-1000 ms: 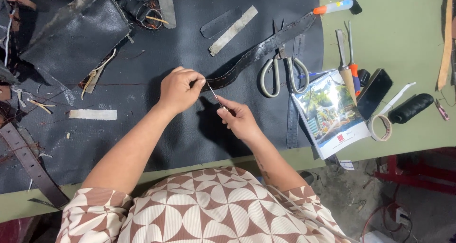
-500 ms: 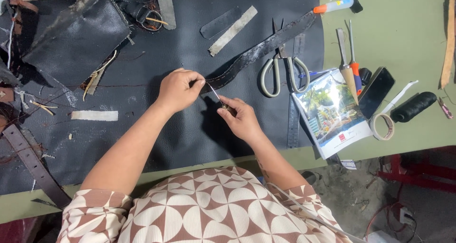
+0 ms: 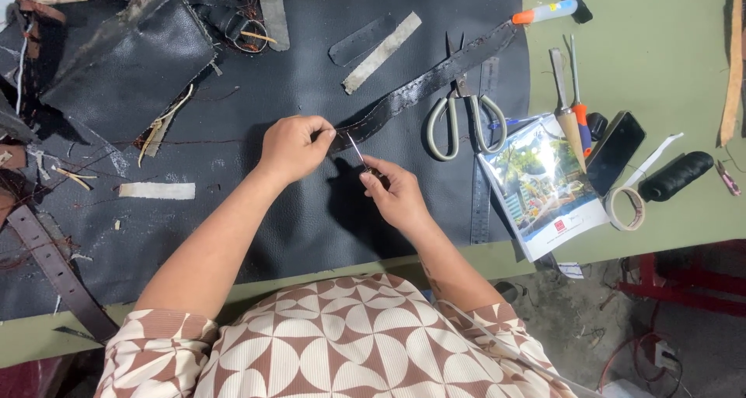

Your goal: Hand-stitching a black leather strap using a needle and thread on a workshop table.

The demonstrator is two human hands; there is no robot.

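Observation:
A long black leather strap with stitch holes along its edges lies slanted across the dark leather sheet. My left hand pinches the strap's near end. My right hand holds a thin metal needle-like tool, its tip touching the strap just beside my left fingers. Both hands hover above the middle of the dark sheet.
Scissors lie next to the strap. To the right are a booklet, chisel and awl, a phone, a tape roll, a black thread spool. Leather scraps crowd the upper left; a brown belt lies left.
My right hand has shifted slightly down and right, drawing the thin tool back from the strap end. My left hand keeps its hold on the strap.

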